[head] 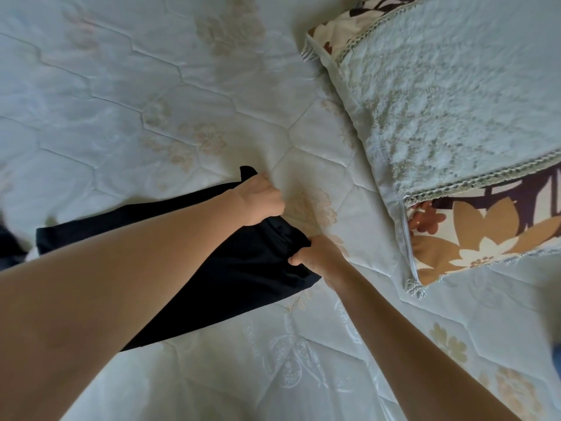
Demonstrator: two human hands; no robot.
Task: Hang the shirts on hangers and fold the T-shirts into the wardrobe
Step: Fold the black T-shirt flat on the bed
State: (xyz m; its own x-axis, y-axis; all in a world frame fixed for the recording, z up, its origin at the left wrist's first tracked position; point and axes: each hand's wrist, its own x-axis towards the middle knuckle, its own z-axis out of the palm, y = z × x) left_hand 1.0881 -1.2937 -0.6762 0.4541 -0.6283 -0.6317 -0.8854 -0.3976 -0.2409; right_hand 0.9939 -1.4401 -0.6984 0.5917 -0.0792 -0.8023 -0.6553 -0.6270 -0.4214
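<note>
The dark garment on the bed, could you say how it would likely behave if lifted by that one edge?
Probably floppy: the dark garment lies flat and bunches where the left hand and right hand pinch it. Likely light, since fingertip grips seem enough. It looks smooth, so perhaps slippery.

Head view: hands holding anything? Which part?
Both hands grip the dark garment lying on the mattress: left hand and right hand pinch spots along its far edge nearest the pillow.
</note>
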